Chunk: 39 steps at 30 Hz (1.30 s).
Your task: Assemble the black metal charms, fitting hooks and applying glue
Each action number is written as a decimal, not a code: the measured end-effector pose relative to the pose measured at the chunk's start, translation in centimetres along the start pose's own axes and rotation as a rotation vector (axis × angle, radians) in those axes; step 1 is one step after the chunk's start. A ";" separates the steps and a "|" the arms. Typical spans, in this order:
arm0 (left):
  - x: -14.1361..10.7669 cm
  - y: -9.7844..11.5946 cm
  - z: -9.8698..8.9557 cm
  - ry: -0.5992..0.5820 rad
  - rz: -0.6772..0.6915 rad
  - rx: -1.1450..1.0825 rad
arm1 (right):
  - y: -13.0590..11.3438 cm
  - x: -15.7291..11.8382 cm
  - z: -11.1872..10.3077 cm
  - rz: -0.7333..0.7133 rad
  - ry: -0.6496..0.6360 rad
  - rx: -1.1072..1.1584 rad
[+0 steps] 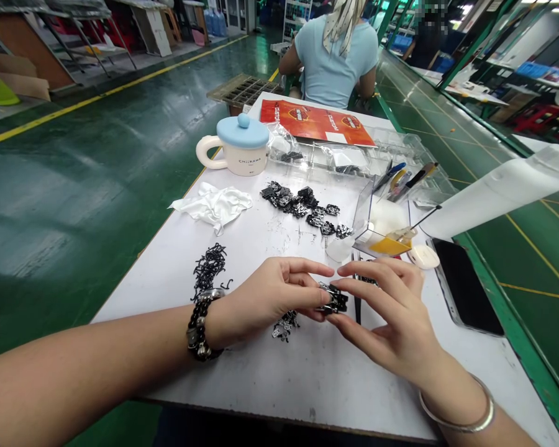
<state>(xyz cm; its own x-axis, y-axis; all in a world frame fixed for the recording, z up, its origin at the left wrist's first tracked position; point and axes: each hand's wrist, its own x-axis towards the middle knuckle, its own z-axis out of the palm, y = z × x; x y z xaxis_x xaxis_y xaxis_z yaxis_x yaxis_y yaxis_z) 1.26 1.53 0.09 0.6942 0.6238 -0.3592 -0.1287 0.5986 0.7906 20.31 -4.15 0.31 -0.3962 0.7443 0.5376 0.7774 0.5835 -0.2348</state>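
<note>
Between my two hands, above the white table, is a small black and silver metal part (338, 299). My left hand (284, 288) pinches it between thumb and fingers. My right hand (386, 310) has its thumb and fingertips at the part's right side, closed round it. Partly hidden behind my right fingers, black tweezers (358, 304) lie on the table. Below my left hand is a little heap of small silver and black pieces (286, 326). Left of that hand lies a pile of thin black curved pieces (209, 268). Farther back, several similar black and silver parts (302, 203) lie in a cluster.
A cream mug with a blue lid (243, 146) and a crumpled white cloth (214, 205) stand at the left. At the right are a clear pen holder (382, 214), a white bottle (489, 195) and a phone (468, 285). Clear trays (400, 146) lie behind; a person (335, 59) sits beyond.
</note>
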 end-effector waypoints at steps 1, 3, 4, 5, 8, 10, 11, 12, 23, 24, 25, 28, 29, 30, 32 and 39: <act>0.0 0.0 0.0 0.006 0.005 0.004 | 0.0 0.0 0.0 -0.001 0.002 -0.004; -0.2 0.1 0.1 0.017 0.012 0.010 | -0.1 0.0 0.0 0.000 0.004 -0.011; -0.2 0.2 0.2 0.024 0.016 0.017 | -0.1 0.0 0.0 0.002 0.005 -0.012; -0.3 0.2 0.2 0.030 0.021 0.029 | -0.1 0.0 0.0 0.004 0.008 -0.012; -0.5 0.2 0.4 0.043 0.049 0.072 | -0.3 0.0 0.0 0.012 0.016 -0.008; -0.6 0.2 0.5 0.045 0.060 0.087 | -0.4 0.0 0.0 0.013 0.025 -0.001; -0.6 0.2 0.6 0.044 0.065 0.090 | -0.4 0.0 0.0 0.012 0.029 0.004; -0.6 0.2 0.6 0.042 0.068 0.093 | -0.4 0.1 -0.1 0.011 0.033 0.008; -1.0 0.0 0.7 0.055 0.232 0.211 | -0.4 0.1 -0.1 -0.007 0.061 0.048; -1.1 0.0 0.8 0.056 0.237 0.220 | -0.4 0.1 -0.1 -0.009 0.063 0.051; -1.1 0.0 0.8 0.055 0.238 0.232 | -0.4 0.1 -0.2 -0.011 0.065 0.052; -1.2 -0.1 0.7 0.043 0.248 0.269 | -0.3 0.0 -0.2 -0.021 0.063 0.046; -1.2 -0.1 0.7 0.040 0.256 0.277 | -0.3 0.0 -0.2 -0.024 0.064 0.044; -1.2 -0.2 0.7 0.039 0.263 0.281 | -0.3 0.0 -0.2 -0.026 0.065 0.043; -1.2 -0.2 0.7 0.038 0.277 0.283 | -0.3 0.1 -0.3 -0.027 0.070 0.040; -1.1 0.1 0.5 -0.010 0.227 0.183 | -0.3 0.1 -0.3 -0.003 0.058 0.091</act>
<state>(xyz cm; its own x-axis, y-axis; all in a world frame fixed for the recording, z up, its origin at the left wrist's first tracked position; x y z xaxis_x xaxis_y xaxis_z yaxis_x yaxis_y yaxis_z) 0.85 0.67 0.79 0.6690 0.7261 -0.1587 -0.1526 0.3432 0.9268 20.17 -4.34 0.74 -0.3674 0.7239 0.5840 0.7276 0.6148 -0.3043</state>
